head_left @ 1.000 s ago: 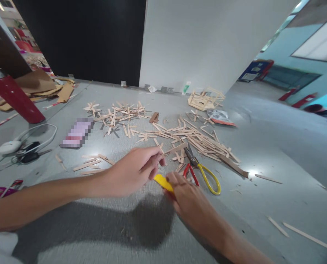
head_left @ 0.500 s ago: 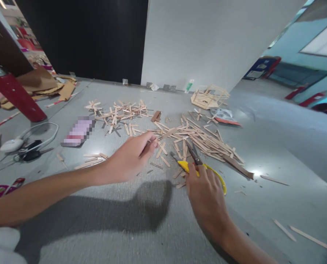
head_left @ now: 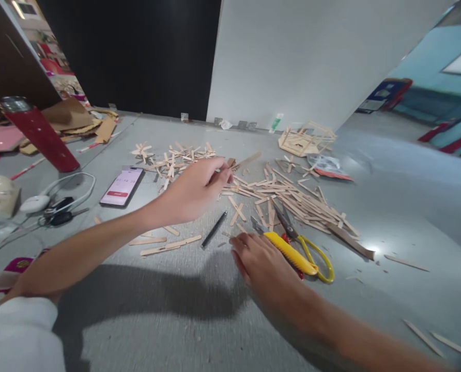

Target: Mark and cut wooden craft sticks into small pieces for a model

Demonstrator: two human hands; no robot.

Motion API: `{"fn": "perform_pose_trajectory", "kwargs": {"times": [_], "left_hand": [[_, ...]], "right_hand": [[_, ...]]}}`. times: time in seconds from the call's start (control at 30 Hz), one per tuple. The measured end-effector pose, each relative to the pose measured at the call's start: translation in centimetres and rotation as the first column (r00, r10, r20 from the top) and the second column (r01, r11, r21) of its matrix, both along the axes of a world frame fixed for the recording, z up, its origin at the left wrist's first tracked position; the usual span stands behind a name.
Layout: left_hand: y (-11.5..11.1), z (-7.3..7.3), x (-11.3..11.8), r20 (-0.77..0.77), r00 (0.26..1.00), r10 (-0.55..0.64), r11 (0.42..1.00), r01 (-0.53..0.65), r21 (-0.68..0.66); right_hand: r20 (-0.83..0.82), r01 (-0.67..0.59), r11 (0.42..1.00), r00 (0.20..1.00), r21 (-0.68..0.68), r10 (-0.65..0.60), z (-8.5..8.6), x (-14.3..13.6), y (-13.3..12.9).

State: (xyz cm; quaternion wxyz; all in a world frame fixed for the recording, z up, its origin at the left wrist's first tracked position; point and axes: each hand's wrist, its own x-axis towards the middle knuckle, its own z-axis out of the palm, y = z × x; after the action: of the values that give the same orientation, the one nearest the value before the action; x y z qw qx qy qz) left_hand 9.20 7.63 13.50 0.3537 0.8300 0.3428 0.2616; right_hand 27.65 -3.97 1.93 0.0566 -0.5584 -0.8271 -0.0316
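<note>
My left hand is closed, thumb against fingers, on a thin wooden craft stick that juts out to the right above the floor. My right hand rests low over the grey surface, fingers loosely bent and thumb apart, with nothing visible in it. Just beyond its knuckles lies a yellow utility knife with its blade out. Scissors with yellow handles lie partly under the knife. Between my hands is a dark pen. A big heap of craft sticks spreads ahead of my right hand.
More sticks lie scattered farther back. A stick-built frame and a plastic packet stand near the wall. At left are a phone, keys, a white cable and a leaning red bottle.
My right hand has come off the yellow knife and shifted left, fingertips on the floor. My left hand has risen slightly with the stick, uncovering the pen.
</note>
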Motion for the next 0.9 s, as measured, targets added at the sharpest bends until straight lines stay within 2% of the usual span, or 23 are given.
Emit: {"fn": "perform_pose_trajectory", "kwargs": {"times": [0.13,0.33,0.4,0.5,0.63,0.77,0.83,0.9], "left_hand": [[0.4,-0.1,-0.3,-0.014,1.0,0.0,1.0,0.001,0.015],[1.0,1.6,-1.6,-0.019,0.995,0.1,0.993,-0.098,0.067],[1.3,2.1,-2.0,-0.037,0.991,0.13,0.987,-0.126,0.096],[1.8,2.5,-2.4,-0.087,0.982,0.166,0.976,-0.151,0.158],[2.7,2.5,-2.6,-0.131,0.975,0.178,0.979,-0.161,0.127],[3.6,1.7,-2.5,-0.17,0.981,0.094,0.991,-0.076,0.114],[4.0,1.1,-2.4,-0.245,0.969,-0.023,0.998,0.035,0.047],[4.2,0.5,-2.2,-0.284,0.945,-0.162,0.987,0.16,-0.031]], "right_hand": [[0.017,0.042,0.998,0.999,-0.042,-0.041,0.4,-0.4,1.3],[0.148,0.242,0.97,0.961,-0.029,-0.236,0.3,0.7,1.9],[0.181,0.325,0.944,0.933,-0.052,-0.312,0.4,1.5,2.2],[0.262,0.435,0.884,0.885,-0.171,-0.385,0.9,2.7,3.0],[0.311,0.546,0.82,0.82,-0.172,-0.48,1.4,4.8,4.5],[0.343,0.645,0.752,0.743,-0.136,-0.575,1.3,7.4,5.9],[0.34,0.675,0.733,0.709,-0.078,-0.617,1.1,8.5,6.5],[0.316,0.667,0.745,0.713,-0.028,-0.626,0.8,9.5,7.0]]}}
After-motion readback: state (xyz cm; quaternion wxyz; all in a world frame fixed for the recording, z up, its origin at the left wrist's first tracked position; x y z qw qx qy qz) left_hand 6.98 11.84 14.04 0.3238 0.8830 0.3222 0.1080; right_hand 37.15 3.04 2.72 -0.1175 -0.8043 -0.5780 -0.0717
